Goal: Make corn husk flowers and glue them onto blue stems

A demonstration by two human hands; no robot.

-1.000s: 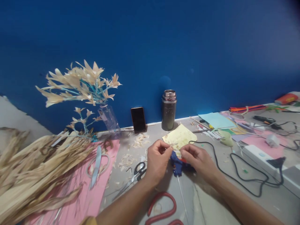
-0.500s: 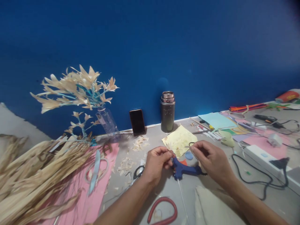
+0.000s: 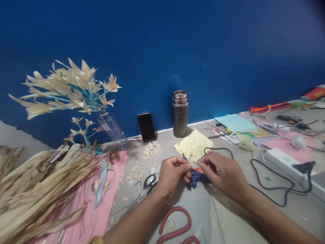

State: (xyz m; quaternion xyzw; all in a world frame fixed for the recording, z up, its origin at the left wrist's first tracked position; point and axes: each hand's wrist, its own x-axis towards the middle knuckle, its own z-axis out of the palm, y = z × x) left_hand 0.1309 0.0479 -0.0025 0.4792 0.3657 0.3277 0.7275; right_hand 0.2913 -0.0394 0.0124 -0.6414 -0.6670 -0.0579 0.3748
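Shifted nearer the bare left hand (image 3: 172,176), the bare right hand (image 3: 224,171) is at the blue plastic glue gun (image 3: 197,179), lower centre, each grip pressed together, seemingly for precision, anything pinched indiscernible.

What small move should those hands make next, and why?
I'd probably ease the right hand slightly toward the left hand: their fingers are curled and face each other by the blue glue gun, with only a small gap between. Whatever they may be holding is too small to make out.
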